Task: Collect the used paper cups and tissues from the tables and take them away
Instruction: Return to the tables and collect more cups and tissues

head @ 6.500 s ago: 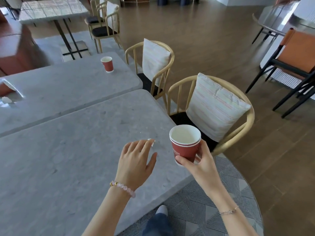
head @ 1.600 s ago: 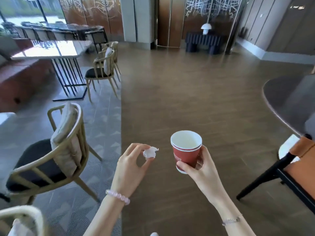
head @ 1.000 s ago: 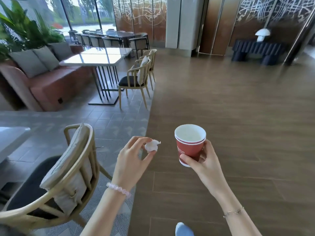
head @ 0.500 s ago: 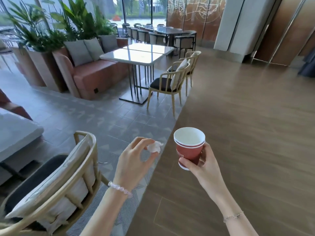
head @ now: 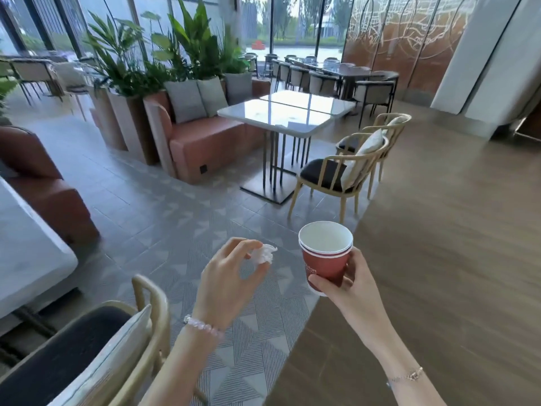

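My right hand grips red paper cups stacked one inside the other, held upright in front of me; the top one looks empty inside. To its left, my left hand pinches a small crumpled white tissue between thumb and fingertips. Both hands are raised over the floor, a short gap apart, with the tissue level with the cups' rim.
A wooden chair with a cushion stands close at lower left beside a grey table edge. Ahead are a glossy white table, two wooden chairs, a terracotta sofa and plants. Wood flooring stretches to the right.
The view has swung left, from the open wood floor to the sofa, plants and white table. Both hands keep the same hold on the tissue and the cups.
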`<move>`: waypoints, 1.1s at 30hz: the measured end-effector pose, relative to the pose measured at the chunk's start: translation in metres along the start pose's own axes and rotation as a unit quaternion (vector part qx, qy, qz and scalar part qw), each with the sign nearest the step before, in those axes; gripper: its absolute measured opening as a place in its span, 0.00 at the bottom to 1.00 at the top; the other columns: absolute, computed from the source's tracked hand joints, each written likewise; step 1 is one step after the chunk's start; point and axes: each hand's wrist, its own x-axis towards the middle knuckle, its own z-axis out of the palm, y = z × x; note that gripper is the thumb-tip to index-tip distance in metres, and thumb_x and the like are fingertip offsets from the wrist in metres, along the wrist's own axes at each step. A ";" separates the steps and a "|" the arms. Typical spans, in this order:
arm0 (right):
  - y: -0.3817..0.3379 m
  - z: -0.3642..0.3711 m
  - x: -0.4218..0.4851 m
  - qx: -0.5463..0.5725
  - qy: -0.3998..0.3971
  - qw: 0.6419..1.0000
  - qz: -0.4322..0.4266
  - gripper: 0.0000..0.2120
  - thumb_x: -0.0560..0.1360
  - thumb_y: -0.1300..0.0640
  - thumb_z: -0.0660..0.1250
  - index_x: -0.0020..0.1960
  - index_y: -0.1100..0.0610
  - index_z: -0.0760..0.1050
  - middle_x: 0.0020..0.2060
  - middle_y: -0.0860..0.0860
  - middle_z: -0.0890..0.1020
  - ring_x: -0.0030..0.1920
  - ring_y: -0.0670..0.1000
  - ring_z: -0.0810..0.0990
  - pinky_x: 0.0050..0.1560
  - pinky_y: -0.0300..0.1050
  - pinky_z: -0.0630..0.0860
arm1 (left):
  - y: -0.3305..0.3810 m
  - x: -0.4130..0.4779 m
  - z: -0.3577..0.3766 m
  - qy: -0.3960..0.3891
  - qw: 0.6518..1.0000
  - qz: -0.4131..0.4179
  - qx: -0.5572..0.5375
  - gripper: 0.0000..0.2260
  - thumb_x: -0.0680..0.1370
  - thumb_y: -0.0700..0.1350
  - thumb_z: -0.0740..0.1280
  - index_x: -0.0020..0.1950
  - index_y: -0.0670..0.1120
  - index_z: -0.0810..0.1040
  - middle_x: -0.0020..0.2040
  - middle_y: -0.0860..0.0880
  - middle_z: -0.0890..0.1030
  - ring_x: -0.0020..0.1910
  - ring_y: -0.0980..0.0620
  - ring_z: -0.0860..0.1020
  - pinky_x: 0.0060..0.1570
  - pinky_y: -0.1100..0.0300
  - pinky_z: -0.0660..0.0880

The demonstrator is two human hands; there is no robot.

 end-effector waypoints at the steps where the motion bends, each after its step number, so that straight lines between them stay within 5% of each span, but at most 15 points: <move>1: -0.001 0.006 0.022 -0.001 -0.005 1.000 -0.005 0.33 0.64 0.62 0.78 0.64 0.47 0.68 0.54 0.44 0.80 0.51 0.42 0.81 0.46 0.32 0.76 | -0.011 0.017 0.004 0.009 1.000 -0.006 0.003 0.12 0.70 0.56 0.65 0.49 0.52 0.78 0.46 0.58 0.78 0.38 0.61 0.76 0.35 0.60 0.77; 15: 0.009 0.129 0.275 0.002 -0.152 0.988 -0.034 0.30 0.65 0.60 0.78 0.57 0.41 0.67 0.52 0.40 0.79 0.48 0.36 0.79 0.44 0.27 0.74 | -0.160 0.164 0.022 0.069 0.987 -0.087 0.112 0.13 0.71 0.56 0.66 0.49 0.50 0.79 0.47 0.57 0.79 0.39 0.62 0.76 0.36 0.63 0.77; 20: 0.017 0.184 0.373 0.017 -0.222 0.974 -0.047 0.29 0.65 0.61 0.78 0.55 0.39 0.68 0.53 0.42 0.79 0.50 0.39 0.79 0.46 0.31 0.75 | -0.218 0.219 0.025 0.103 0.972 -0.132 0.163 0.13 0.71 0.56 0.67 0.49 0.49 0.79 0.46 0.57 0.78 0.39 0.62 0.76 0.40 0.75 0.69; 24: 0.015 0.231 0.449 0.034 -0.279 0.958 -0.061 0.28 0.64 0.64 0.78 0.56 0.43 0.70 0.52 0.44 0.81 0.50 0.41 0.80 0.48 0.34 0.75 | -0.260 0.269 0.023 0.140 0.959 -0.157 0.192 0.13 0.72 0.55 0.66 0.49 0.49 0.79 0.47 0.57 0.78 0.40 0.61 0.77 0.40 0.64 0.75; 33: 0.009 0.332 0.561 0.060 -0.387 0.918 -0.063 0.29 0.65 0.62 0.77 0.60 0.46 0.70 0.50 0.45 0.82 0.48 0.43 0.82 0.47 0.38 0.77 | -0.336 0.333 0.004 0.185 0.928 -0.212 0.245 0.13 0.72 0.54 0.67 0.50 0.48 0.79 0.48 0.56 0.78 0.41 0.61 0.76 0.44 0.64 0.74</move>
